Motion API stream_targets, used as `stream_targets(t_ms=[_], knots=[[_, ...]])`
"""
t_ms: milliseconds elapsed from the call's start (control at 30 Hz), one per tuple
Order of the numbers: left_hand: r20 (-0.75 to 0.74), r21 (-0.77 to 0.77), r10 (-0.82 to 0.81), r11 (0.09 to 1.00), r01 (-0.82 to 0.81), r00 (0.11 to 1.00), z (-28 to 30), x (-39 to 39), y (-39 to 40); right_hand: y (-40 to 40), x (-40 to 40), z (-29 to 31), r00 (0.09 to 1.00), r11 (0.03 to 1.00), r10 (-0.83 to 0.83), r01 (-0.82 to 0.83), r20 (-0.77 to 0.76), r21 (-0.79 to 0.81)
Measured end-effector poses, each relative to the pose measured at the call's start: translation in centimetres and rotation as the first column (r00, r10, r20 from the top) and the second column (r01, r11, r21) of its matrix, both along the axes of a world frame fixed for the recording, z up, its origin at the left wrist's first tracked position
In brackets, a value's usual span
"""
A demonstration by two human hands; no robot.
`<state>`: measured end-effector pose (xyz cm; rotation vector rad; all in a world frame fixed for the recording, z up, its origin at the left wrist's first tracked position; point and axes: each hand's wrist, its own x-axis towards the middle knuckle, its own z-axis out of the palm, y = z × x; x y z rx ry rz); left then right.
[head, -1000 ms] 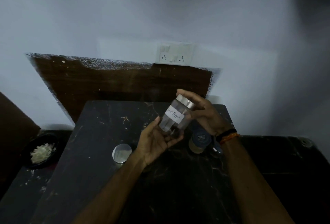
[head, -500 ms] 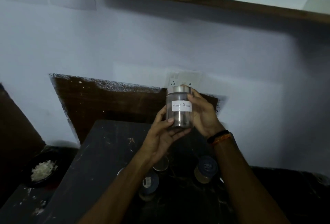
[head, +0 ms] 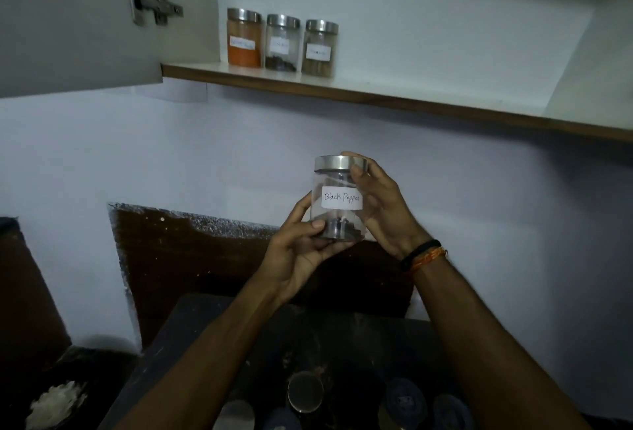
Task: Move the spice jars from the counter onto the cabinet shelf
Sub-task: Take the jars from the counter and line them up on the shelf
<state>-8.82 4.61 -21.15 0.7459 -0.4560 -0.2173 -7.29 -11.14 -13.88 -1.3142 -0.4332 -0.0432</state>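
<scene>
Left hand (head: 301, 251) cups the base of the Black Pepper jar (head: 339, 198), thumb curled across its lower front; right hand (head: 380, 207) wraps the side, fingertips on the steel lid (head: 340, 164), jar held upright in the air below the cabinet shelf (head: 376, 95). Clear smooth-walled cylinder, nearly empty: likely light, rigid, slick, possibly breakable, so base-and-side hold suits. Far left on the shelf stand three steel-lidded jars (head: 282, 42); open space lies to their right.

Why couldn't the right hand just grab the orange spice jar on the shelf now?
Probably it can't yet: the right hand and left hand both hold the Black Pepper jar. Otherwise the orange spice jar stands unblocked at the shelf front.
</scene>
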Motion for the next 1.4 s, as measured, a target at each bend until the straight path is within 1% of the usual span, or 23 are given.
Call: stream_targets(t_ms=[100, 333, 533, 667, 733, 800, 833, 867, 900, 933, 967, 1000, 1033, 1067, 1100, 1133, 1167, 1200, 1233, 1333, 1400], knots=[[0.047, -0.026, -0.015, 1.000, 0.017, 0.999, 2.3, 1.3, 0.1, 0.0, 0.5, 3.1, 0.999, 1.000, 0.009, -0.008, 0.045, -0.023], [0.155, -0.074, -0.075, 0.993, 0.088, 0.985, 7.5, 3.9, 0.0, -0.5, 1.5, 9.3, 0.984, 0.988, -0.014, 0.041, 0.177, -0.147], [0.234, -0.051, -0.099, 0.992, 0.114, 0.967, 11.3, 5.3, 0.0, -1.0, 2.1, 13.4, 0.966, 0.962, -0.058, 0.122, 0.251, -0.245], [0.280, -0.018, -0.132, 0.990, 0.143, 0.951, 13.2, 5.6, -0.2, -1.6, 2.7, 15.2, 0.948, 0.943, -0.106, 0.192, 0.301, -0.272], [0.325, 0.077, -0.077, 0.996, 0.055, 0.943, 14.5, 5.6, -0.1, -2.1, 2.9, 16.1, 0.936, 0.931, -0.132, 0.230, 0.327, -0.284], [0.404, 0.202, 0.039, 0.971, -0.131, 0.914, 15.9, 5.9, 0.2, -2.8, 3.2, 17.2, 0.922, 0.926, -0.155, 0.261, 0.354, -0.274], [0.461, 0.258, 0.113, 0.932, -0.255, 0.880, 16.5, 6.1, 0.4, -3.2, 3.4, 17.8, 0.915, 0.927, -0.167, 0.273, 0.367, -0.258], [0.539, 0.306, 0.193, 0.862, -0.404, 0.820, 17.3, 6.4, 0.6, -3.6, 3.6, 18.5, 0.907, 0.929, -0.181, 0.285, 0.380, -0.237], [0.633, 0.341, 0.259, 0.753, -0.563, 0.729, 18.0, 6.8, 1.0, -4.0, 3.8, 19.2, 0.900, 0.930, -0.198, 0.297, 0.388, -0.215], [0.736, 0.352, 0.287, 0.611, -0.709, 0.613, 18.7, 7.2, 1.4, -4.5, 4.1, 19.9, 0.893, 0.931, -0.214, 0.309, 0.395, -0.195], [0.835, 0.343, 0.255, 0.451, -0.824, 0.487, 19.3, 7.9, 1.8, -4.8, 4.4, 20.6, 0.887, 0.930, -0.229, 0.321, 0.400, -0.180], [0.912, 0.320, 0.162, 0.293, -0.901, 0.376, 19.9, 8.5, 2.1, -5.2, 4.8, 21.1, 0.882, 0.927, -0.244, 0.334, 0.403, -0.169], [0.952, 0.298, 0.028, 0.151, -0.942, 0.306, 20.5, 9.4, 2.5, -5.5, 5.3, 21.6, 0.879, 0.926, -0.257, 0.343, 0.403, -0.159], [0.950, 0.295, -0.115, 0.036, -0.955, 0.290, 21.0, 10.3, 2.7, -5.8, 5.9, 22.0, 0.877, 0.925, -0.266, 0.350, 0.401, -0.150], [0.917, 0.313, -0.240, -0.056, -0.948, 0.317, 21.3, 11.2, 2.9, -6.0, 6.5, 22.3, 0.874, 0.923, -0.277, 0.358, 0.399, -0.144], [0.867, 0.345, -0.336, -0.128, -0.930, 0.368, 21.5, 12.2, 3.0, -6.2, 7.2, 22.4, 0.871, 0.919, -0.288, 0.368, 0.397, -0.142], [0.814, 0.380, -0.401, -0.179, -0.907, 0.420, 21.7, 13.1, 3.0, -6.3, 7.8, 22.5, 0.868, 0.913, -0.300, 0.381, 0.395, -0.144], [0.775, 0.406, -0.434, -0.214, -0.888, 0.459, 21.7, 13.9, 2.9, -6.5, 8.6, 22.6, 0.866, 0.908, -0.311, 0.393, 0.392, -0.148], [0.760, 0.412, -0.444, -0.234, -0.880, 0.474, 21.8, 14.5, 2.8, -6.6, 9.4, 22.6, 0.865, 0.903, -0.320, 0.402, 0.387, -0.153], [0.769, 0.360, -0.462, -0.258, -0.897, 0.442, 22.3, 16.2, 2.3, -7.0, 12.0, 22.5, 0.863, 0.886, -0.345, 0.429, 0.369, -0.175], [0.750, 0.340, -0.498, -0.273, -0.900, 0.435, 22.6, 17.2, 2.2, -7.2, 13.8, 22.4, 0.859, 0.871, -0.360, 0.449, 0.365, -0.199]])
